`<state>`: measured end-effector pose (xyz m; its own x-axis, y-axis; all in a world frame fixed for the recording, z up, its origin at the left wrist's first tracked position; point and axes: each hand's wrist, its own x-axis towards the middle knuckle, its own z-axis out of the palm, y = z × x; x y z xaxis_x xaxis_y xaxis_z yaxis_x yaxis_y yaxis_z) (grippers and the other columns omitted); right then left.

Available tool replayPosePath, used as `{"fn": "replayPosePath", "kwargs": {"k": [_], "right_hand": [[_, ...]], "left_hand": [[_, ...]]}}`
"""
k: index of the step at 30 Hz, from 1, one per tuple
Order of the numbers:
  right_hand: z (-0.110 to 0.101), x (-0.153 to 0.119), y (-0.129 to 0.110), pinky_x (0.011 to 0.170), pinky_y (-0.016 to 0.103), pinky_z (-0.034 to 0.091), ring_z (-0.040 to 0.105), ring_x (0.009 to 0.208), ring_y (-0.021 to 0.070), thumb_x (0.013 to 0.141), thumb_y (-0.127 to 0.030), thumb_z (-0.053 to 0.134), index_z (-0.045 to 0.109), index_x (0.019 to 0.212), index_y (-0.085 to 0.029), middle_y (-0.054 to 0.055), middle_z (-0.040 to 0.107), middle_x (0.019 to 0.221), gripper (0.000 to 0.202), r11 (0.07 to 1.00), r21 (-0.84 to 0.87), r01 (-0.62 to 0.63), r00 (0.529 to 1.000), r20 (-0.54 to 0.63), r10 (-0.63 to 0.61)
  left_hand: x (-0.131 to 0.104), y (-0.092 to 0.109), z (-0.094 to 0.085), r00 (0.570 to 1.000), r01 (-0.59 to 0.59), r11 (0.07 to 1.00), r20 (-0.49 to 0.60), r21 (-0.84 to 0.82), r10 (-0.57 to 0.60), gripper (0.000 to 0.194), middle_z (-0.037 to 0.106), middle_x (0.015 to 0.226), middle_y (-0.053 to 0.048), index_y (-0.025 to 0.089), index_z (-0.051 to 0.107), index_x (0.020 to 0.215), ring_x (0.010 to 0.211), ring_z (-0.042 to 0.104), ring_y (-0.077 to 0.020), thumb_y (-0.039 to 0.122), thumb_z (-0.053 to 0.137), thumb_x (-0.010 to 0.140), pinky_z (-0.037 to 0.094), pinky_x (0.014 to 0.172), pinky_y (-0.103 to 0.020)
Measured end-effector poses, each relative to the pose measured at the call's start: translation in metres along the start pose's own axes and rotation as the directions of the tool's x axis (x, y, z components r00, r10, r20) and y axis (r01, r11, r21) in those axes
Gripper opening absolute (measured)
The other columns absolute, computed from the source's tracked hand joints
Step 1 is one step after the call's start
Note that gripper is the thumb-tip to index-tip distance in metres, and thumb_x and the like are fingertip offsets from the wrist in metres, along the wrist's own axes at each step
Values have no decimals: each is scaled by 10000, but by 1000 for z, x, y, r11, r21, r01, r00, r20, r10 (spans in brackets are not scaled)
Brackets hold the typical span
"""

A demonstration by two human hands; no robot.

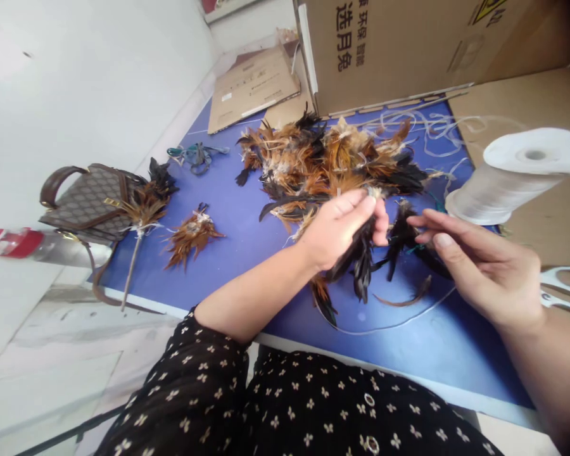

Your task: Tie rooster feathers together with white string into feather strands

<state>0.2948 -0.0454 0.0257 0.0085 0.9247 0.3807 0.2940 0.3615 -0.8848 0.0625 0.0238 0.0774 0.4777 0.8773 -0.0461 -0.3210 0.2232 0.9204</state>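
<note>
My left hand (342, 225) is closed, thumb against fingers, around the pale base of a bunch of black feathers (361, 263). The dark plumes hang down below my fingers. To its right, my right hand (489, 266) has its thumb and fingers apart, the fingertips close to more black feathers (401, 231) on the table. A thin pale cord (384, 330) curves over the blue surface between the hands, one end passing near my right hand. One loose brown feather (403, 301) lies just in front. Beyond my left hand spreads a large pile of brown and black feather bunches (308, 155).
A white spool of cord (508, 180) and scissors (565, 288) are at the right. Cardboard boxes (394, 57) stand behind. On the left are a small feather bunch (192, 237), a feathered stick (132, 269), a handbag (88, 202) and a red-capped bottle (52, 247).
</note>
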Motion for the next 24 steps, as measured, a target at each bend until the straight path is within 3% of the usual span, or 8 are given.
{"fn": "replayPosePath", "kwargs": {"k": [3, 5, 10, 13, 16, 18, 21, 24], "right_hand": [[-2, 2, -5, 894, 427, 718, 830, 907, 221, 1089, -347, 737, 865, 1233, -355, 22, 878, 1114, 193, 995, -69, 70, 991, 123, -61], [4, 3, -12, 795, 416, 701, 822, 874, 237, 1069, -330, 753, 866, 1139, -372, 14, 869, 1020, 140, 983, -42, 180, 946, 280, -161], [35, -12, -28, 791, 387, 660, 775, 915, 231, 1062, -298, 752, 828, 1117, -313, 46, 817, 1008, 94, 947, 74, 311, 699, 658, -281], [53, -30, -26, 884, 447, 642, 741, 974, 261, 1040, -373, 782, 797, 1117, -281, 69, 776, 1040, 120, 900, -56, 433, 622, 741, -253], [63, -39, -21, 862, 441, 605, 690, 882, 242, 1120, -300, 622, 713, 930, -250, 61, 718, 922, 216, 851, -143, 505, 621, 745, -243], [62, -36, -20, 822, 408, 594, 679, 828, 225, 1145, -274, 546, 662, 892, -250, 54, 703, 874, 279, 863, -143, 484, 644, 726, -241], [50, -18, -24, 669, 341, 573, 701, 726, 201, 1157, -357, 544, 663, 999, -264, 41, 742, 862, 219, 924, -145, 354, 738, 650, -181], [34, 6, -33, 563, 304, 529, 685, 597, 166, 1155, -460, 561, 679, 1060, -278, 16, 791, 855, 237, 935, -255, 247, 863, 496, -93]], "left_hand": [[-2, 29, -3, 979, -145, 989, -149, -38, 138, 245, 647, 840, 15, 202, 624, 982, 724, 647, -93, 396, 629, 1132, 604, 787, -267], [-7, 48, -7, 950, -234, 971, -226, -46, 218, 199, 613, 822, 25, 213, 649, 1048, 711, 623, -82, 356, 569, 1161, 583, 765, -241], [-10, 74, -24, 855, -363, 930, -415, -54, 309, 201, 499, 749, 57, 248, 681, 1250, 566, 445, -45, 395, 569, 1171, 445, 614, -171], [-3, 74, -36, 826, -376, 925, -469, -43, 314, 235, 447, 711, 74, 252, 675, 1286, 528, 358, -47, 431, 590, 1162, 341, 541, -166], [-2, 72, -41, 826, -334, 942, -484, -9, 289, 256, 416, 697, 80, 242, 672, 1251, 518, 320, -54, 464, 581, 1161, 282, 506, -173], [-7, 72, -39, 839, -292, 956, -474, 24, 268, 260, 422, 697, 76, 235, 673, 1194, 519, 321, -56, 477, 589, 1153, 268, 498, -175], [-20, 71, -34, 885, -229, 969, -395, 92, 246, 250, 487, 712, 61, 223, 663, 1082, 523, 333, -52, 467, 640, 1126, 257, 496, -176], [-29, 65, -30, 952, -183, 963, -209, 200, 224, 281, 648, 810, 14, 199, 634, 992, 522, 346, -37, 454, 672, 1104, 264, 491, -184]]}}
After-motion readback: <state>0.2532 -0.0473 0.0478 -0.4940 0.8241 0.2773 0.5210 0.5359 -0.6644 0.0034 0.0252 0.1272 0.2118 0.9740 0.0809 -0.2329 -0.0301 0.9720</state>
